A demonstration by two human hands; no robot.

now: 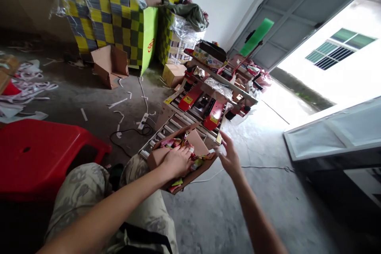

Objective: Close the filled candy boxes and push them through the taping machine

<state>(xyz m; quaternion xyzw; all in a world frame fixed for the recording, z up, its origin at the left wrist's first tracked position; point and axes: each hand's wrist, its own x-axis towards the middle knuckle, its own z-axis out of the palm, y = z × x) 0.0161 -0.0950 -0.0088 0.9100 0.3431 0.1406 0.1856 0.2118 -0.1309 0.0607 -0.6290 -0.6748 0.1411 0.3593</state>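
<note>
An open cardboard box point(156, 159) sits at the near end of a roller conveyor, close to my knees, its flaps spread. Small colourful packets point(171, 143) in pink, red and green fill it. My left hand point(178, 161) lies flat on the packets inside, fingers stretched out. At the box's right corner is my right hand point(230, 156), its fingers apart and its thumb side by a raised flap; whether it touches the flap is hard to tell, as this area is blurred.
Beyond the box stands a red carton-taping machine point(190, 97) with rollers point(175, 123). A red plastic stool point(44, 151) is at left. A power strip point(143, 121) with cables lies on the floor. Yellow-and-black stacked cartons point(104, 16) stand behind, and a grey door point(285, 12) at right.
</note>
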